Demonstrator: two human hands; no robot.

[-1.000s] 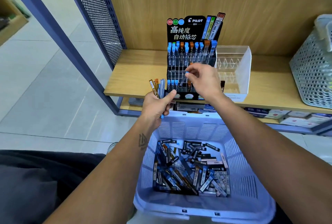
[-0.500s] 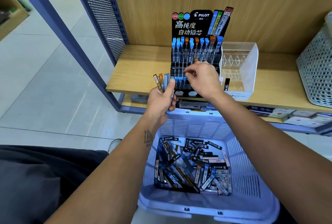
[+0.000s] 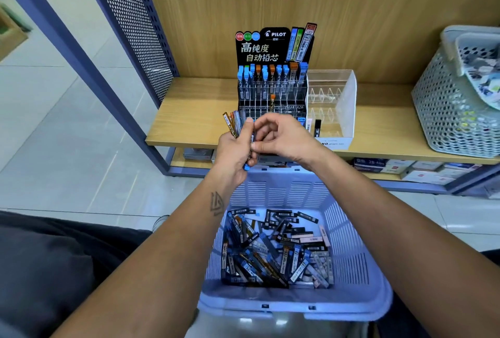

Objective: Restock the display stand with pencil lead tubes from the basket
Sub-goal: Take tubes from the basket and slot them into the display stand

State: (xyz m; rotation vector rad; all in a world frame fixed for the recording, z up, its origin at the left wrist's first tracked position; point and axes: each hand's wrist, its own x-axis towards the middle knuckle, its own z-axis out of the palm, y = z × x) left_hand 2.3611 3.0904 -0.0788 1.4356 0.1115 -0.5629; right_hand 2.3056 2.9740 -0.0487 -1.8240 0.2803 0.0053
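Wooden shelf [image 3: 194, 110] against a wood-grain back panel, purple perforated upright at left. The black Pilot display stand [image 3: 272, 77] is sitting mid-shelf; its far row is showing blue- and orange-capped tubes, and one orange-capped tube [image 3: 272, 103] is standing alone in the middle row. Clear acrylic organiser [image 3: 341, 104] just right of it, grey mesh basket [image 3: 454, 110] far right.

The left hand [image 3: 234, 149] is gripping a fanned bundle of lead tubes [image 3: 233, 123] in front of the stand's near row. The right hand [image 3: 281, 138] is meeting it, thumb and forefinger closing on one tube out of the fan; which tube is hard to tell.

The purple basket [image 3: 351, 264] is sitting near, below both forearms, with loose lead tubes [image 3: 273, 251] heaped on its floor.

Judgement: draw a single tube straight along its length so the fan is not spilling, read cap colour and grade, match the slot label, then lower it cap-up into a vacant slot. Likely slip: dragging a neighbouring tube out.
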